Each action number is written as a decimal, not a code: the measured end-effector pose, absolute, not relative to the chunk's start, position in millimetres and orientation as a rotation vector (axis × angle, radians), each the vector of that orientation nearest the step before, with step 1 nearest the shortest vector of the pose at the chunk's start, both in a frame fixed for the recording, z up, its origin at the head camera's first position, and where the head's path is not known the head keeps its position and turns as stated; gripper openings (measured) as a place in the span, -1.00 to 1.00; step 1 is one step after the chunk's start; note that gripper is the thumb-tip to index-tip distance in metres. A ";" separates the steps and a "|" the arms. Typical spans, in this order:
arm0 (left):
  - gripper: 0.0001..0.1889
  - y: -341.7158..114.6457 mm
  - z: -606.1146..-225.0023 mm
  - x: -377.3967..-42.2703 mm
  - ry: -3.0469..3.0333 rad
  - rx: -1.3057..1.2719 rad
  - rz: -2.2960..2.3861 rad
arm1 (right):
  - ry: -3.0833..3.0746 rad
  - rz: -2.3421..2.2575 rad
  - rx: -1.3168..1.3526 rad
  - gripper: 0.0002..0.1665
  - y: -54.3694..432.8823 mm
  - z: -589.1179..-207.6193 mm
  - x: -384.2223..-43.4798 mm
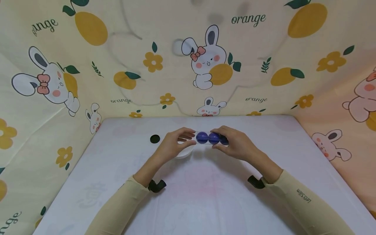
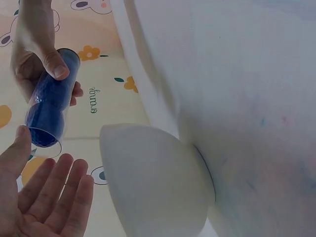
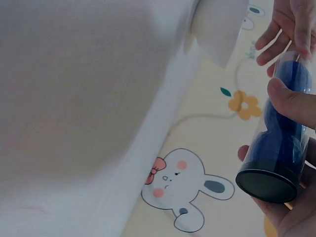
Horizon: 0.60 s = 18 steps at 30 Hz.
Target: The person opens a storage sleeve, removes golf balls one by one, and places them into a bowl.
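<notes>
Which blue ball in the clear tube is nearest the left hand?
The leftmost ball in the head view; the others lie further toward the right hand.

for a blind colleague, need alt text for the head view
A person's right hand has a clear tube of blue balls in its grip above a white table, the left hand at its left end. A white bowl and a black disc sit on the table, patterned backdrop behind.

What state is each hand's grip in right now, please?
Left grip: open, at one end of the clear tube; contact cannot be told.
Right grip: closed, holding the clear tube with blue balls inside.
</notes>
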<state>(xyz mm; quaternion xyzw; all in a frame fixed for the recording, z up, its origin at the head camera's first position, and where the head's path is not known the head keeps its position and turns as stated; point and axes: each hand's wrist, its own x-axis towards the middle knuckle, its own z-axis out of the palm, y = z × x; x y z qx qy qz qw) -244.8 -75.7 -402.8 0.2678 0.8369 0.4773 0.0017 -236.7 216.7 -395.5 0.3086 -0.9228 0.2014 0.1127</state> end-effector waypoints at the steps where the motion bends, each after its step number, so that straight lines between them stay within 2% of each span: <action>1: -0.55 -75.4 -403.0 -244.6 2.630 0.837 1.500 | -2.695 0.575 0.914 -0.27 216.6 -395.7 -237.0; 18: -0.53 -75.7 -408.1 -243.7 2.679 0.788 1.465 | -2.656 0.434 0.953 -0.30 209.4 -385.8 -237.9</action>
